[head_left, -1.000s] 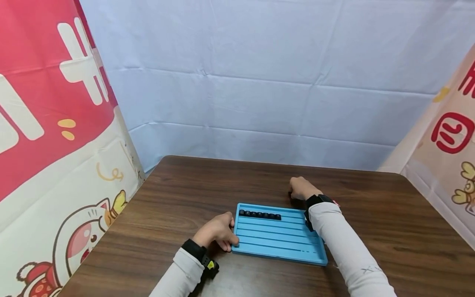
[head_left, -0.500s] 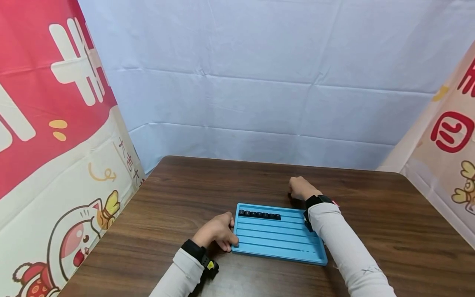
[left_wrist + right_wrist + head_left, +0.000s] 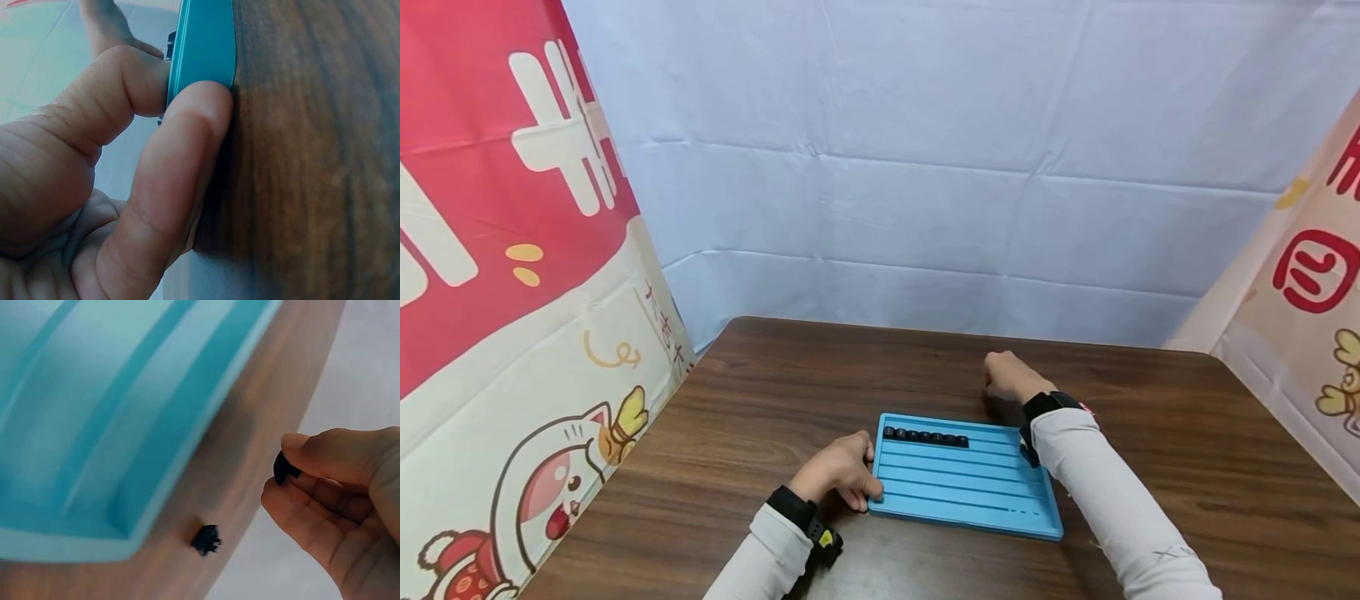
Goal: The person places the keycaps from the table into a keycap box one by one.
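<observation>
A blue ridged tray (image 3: pixel 970 492) lies on the brown wooden table (image 3: pixel 775 392), with a short row of black keycaps (image 3: pixel 925 436) in its top groove. My left hand (image 3: pixel 838 477) grips the tray's left edge; the left wrist view shows fingers (image 3: pixel 181 181) curled against the blue tray rim (image 3: pixel 203 44). My right hand (image 3: pixel 1009 377) hovers just beyond the tray's far right corner. In the right wrist view its fingertips (image 3: pixel 312 453) pinch a small black keycap (image 3: pixel 284 467). Another black keycap (image 3: pixel 206 539) lies on the table beside the tray's corner (image 3: pixel 125 456).
A pale blue cloth backdrop (image 3: pixel 925 167) rises behind the table. A red and white cartoon banner (image 3: pixel 512 292) stands on the left and another banner (image 3: pixel 1300 292) on the right, both close to the table's edges.
My right hand has lifted slightly off the table behind the tray. The left hand and the tray stay in place.
</observation>
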